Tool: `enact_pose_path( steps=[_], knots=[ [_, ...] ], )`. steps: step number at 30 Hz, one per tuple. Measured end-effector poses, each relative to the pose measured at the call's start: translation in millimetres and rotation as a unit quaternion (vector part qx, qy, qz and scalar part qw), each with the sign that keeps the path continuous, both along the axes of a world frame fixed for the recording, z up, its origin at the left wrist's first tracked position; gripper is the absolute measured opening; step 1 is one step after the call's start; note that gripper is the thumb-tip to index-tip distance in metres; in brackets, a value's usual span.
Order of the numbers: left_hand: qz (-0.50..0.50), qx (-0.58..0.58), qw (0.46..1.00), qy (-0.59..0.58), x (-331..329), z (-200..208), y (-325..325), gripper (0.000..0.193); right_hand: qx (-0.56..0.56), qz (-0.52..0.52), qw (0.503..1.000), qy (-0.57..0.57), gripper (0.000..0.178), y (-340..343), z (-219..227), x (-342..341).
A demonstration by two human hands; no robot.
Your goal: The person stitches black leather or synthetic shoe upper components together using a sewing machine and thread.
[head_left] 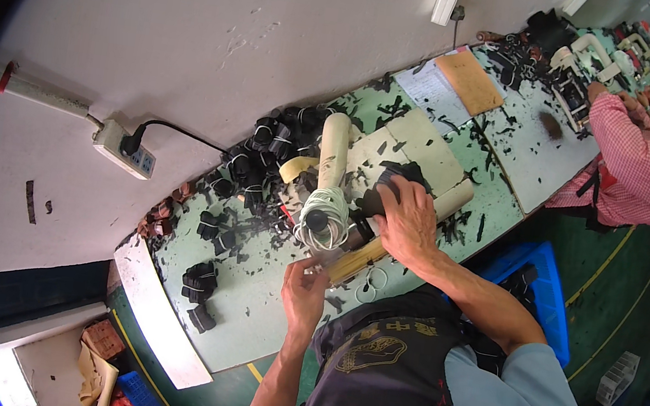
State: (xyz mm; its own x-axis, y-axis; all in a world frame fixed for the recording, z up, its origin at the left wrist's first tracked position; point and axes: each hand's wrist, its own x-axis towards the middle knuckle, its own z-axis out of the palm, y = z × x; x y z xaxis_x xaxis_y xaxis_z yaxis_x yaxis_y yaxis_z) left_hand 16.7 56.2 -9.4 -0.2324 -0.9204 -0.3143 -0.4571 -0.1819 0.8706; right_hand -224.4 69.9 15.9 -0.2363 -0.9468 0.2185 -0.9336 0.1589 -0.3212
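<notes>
A cream machine stands at an angle on the pale green table. Many thin white bands (pixel 324 218) hang round the front end of its upright arm (pixel 334 150). My right hand (pixel 409 225) rests on its flat bed (pixel 420 146), fingers curled over dark, thin pieces (pixel 398 182) that look like leather or fabric. Lower down, my left hand (pixel 304 291) is closed, its fingertips beside the near end of a yellowish strip (pixel 356 262) on the machine's front edge. Whatever is between those fingertips is too small or blurred to make out. Two loose white bands (pixel 371 284) lie by the strip.
Banded black bundles (pixel 261 157) are piled behind the machine, with others (pixel 200 281) at the left. Black scraps litter the table. A power strip (pixel 123 148) hangs on the wall. At my right are a blue crate (pixel 545 292) and a co-worker in a checked pink top (pixel 646 165).
</notes>
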Motion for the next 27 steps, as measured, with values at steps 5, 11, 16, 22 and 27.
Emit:
enact_pose_path(
  steps=[5,11,16,22,27],
  knots=[
    [-0.001,0.01,1.0,0.007,4,6,15,0.028,0.076,-0.083,0.992,-0.051,0.099,-1,4,-17],
    [-0.022,0.043,0.999,0.014,-4,16,22,0.027,0.139,-0.078,0.98,-0.115,0.099,-19,11,-23],
    [-0.038,0.048,0.998,0.01,-5,18,27,0.027,0.145,-0.011,0.984,-0.103,0.087,-27,14,-19],
    [-0.048,0.11,0.992,0.041,-18,22,40,0.026,0.149,0.022,0.981,-0.121,0.063,-29,0,-18],
    [-0.119,0.111,0.985,0.054,-37,26,47,0.024,0.096,0.006,0.985,-0.145,0.054,-20,-11,-21]
  ],
)
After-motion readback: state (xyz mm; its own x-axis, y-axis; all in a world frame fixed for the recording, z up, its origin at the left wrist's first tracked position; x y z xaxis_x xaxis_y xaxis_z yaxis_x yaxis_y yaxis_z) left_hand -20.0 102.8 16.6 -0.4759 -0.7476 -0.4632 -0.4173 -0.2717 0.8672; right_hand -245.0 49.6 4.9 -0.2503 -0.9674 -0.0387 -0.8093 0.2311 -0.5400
